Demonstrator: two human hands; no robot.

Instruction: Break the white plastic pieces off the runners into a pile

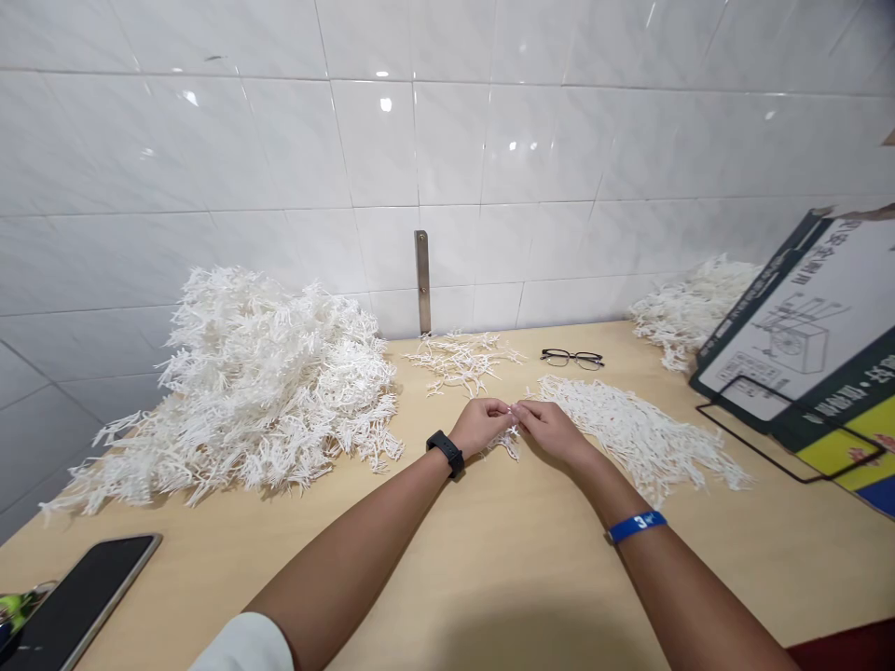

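My left hand [481,424] and my right hand [547,429] meet over the middle of the table, fingertips pinched together. Between them is a small white branched plastic piece [513,417], mostly hidden by the fingers. Beneath the hands lies a little cluster of similar white pieces [504,445]. To the right, close to my right hand, spreads a flat heap of thin white strips [640,433]. A tall pile of white branched pieces [280,382] rises on the left. Just beyond the hands is a small loose scatter of white pieces [465,359].
Black-framed glasses [571,359] lie near the back of the table [433,578]. At right leans a large printed box [804,326] with a black wire frame [804,477] by it; another white pile [692,303] sits behind. A phone [88,596] lies front left. A tiled wall [454,140] closes the back.
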